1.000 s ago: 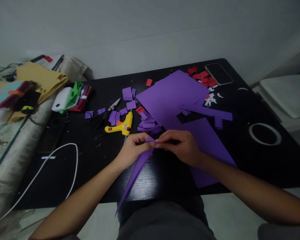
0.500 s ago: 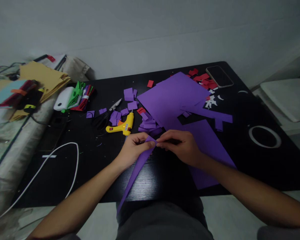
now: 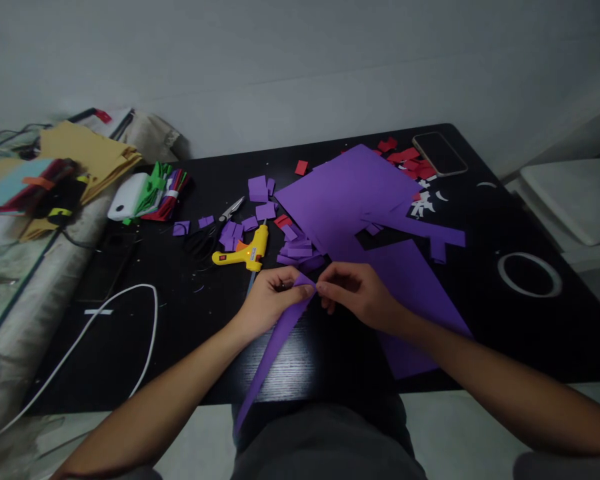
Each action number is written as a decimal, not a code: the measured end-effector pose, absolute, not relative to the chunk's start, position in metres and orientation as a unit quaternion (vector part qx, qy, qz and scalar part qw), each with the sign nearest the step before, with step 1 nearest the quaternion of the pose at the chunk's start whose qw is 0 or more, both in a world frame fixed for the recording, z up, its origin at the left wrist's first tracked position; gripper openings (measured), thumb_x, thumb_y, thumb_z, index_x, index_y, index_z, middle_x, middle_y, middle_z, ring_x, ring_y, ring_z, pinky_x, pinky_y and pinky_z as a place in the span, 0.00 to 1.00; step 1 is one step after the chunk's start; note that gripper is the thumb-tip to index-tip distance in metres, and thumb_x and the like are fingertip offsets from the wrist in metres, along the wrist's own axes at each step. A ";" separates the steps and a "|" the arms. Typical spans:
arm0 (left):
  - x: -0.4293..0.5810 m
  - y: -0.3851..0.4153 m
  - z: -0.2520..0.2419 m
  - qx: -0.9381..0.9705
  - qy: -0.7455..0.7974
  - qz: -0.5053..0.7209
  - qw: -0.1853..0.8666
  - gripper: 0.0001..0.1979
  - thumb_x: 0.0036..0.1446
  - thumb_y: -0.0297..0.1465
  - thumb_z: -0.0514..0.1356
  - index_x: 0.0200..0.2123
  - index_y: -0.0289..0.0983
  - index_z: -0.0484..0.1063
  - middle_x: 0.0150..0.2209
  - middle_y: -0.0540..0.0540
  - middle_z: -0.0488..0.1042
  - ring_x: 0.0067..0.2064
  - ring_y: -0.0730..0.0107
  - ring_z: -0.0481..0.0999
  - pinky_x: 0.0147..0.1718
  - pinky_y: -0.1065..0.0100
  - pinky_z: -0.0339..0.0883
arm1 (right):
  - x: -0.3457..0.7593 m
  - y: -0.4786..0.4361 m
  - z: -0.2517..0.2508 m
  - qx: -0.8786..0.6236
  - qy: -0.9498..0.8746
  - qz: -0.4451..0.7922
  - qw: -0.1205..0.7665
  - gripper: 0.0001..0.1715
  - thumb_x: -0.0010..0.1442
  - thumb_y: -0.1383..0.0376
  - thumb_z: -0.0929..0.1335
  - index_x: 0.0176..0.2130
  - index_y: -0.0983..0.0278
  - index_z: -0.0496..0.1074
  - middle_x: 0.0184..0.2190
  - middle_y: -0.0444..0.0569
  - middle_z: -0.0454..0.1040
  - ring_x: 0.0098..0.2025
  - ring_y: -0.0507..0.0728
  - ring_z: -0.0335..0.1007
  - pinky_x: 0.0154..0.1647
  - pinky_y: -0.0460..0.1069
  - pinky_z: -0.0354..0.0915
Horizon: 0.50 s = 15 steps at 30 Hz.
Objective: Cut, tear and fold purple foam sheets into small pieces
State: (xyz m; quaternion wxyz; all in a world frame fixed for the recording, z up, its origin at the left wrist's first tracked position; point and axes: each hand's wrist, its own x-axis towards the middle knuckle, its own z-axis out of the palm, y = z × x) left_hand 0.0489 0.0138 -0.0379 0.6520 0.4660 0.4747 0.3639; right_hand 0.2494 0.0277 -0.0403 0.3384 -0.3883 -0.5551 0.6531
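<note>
A long purple paper strip (image 3: 275,347) slants from between my hands down past the table's front edge. My left hand (image 3: 273,303) pinches its upper end, thumb lying on top. At the strip's upper right corner, the thumb and forefinger of my right hand (image 3: 357,293) are closed together on the edge. A large purple sheet (image 3: 425,333) lies beneath my right forearm. Just beyond my left hand rests a yellow glue gun (image 3: 245,253), with black-handled scissors (image 3: 213,233) behind it and a pile of small purple paper pieces (image 3: 297,247) to its right.
Another purple sheet (image 3: 350,193) lies at the back, near red scraps (image 3: 413,160), white scraps (image 3: 421,205) and a phone (image 3: 439,153). A tape ring (image 3: 503,283) sits at right. A white cable (image 3: 153,293) loops at left, near bundled coloured strips (image 3: 163,193).
Both hands stay at the strip's upper end. My right hand's fingers have shifted slightly and curled, and the strip has tilted a little.
</note>
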 end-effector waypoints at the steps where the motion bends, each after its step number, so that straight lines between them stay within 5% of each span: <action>1: 0.049 0.014 -0.038 0.472 0.475 0.361 0.649 0.12 0.52 0.36 0.70 0.26 0.34 0.75 0.22 0.53 0.70 0.23 0.77 0.64 0.24 0.73 0.56 | 0.249 0.028 -0.041 -0.391 -0.554 0.654 0.336 0.12 0.60 0.58 0.74 0.32 0.65 0.75 0.22 0.43 0.74 0.24 0.50 0.71 0.26 0.46 0.69; 8: 0.046 0.015 -0.038 0.488 0.481 0.366 0.630 0.18 0.60 0.41 0.64 0.24 0.34 0.74 0.21 0.53 0.64 0.24 0.77 0.58 0.25 0.72 0.51 | 0.249 0.029 -0.043 -0.399 -0.551 0.649 0.340 0.11 0.59 0.59 0.74 0.32 0.65 0.75 0.22 0.41 0.73 0.23 0.50 0.69 0.24 0.45 0.68; 15: 0.046 0.015 -0.033 0.501 0.486 0.385 0.603 0.15 0.57 0.40 0.66 0.27 0.34 0.78 0.23 0.51 0.68 0.26 0.75 0.62 0.27 0.71 0.55 | 0.250 0.030 -0.044 -0.401 -0.561 0.634 0.349 0.10 0.60 0.60 0.73 0.32 0.64 0.75 0.22 0.41 0.73 0.23 0.50 0.69 0.24 0.46 0.68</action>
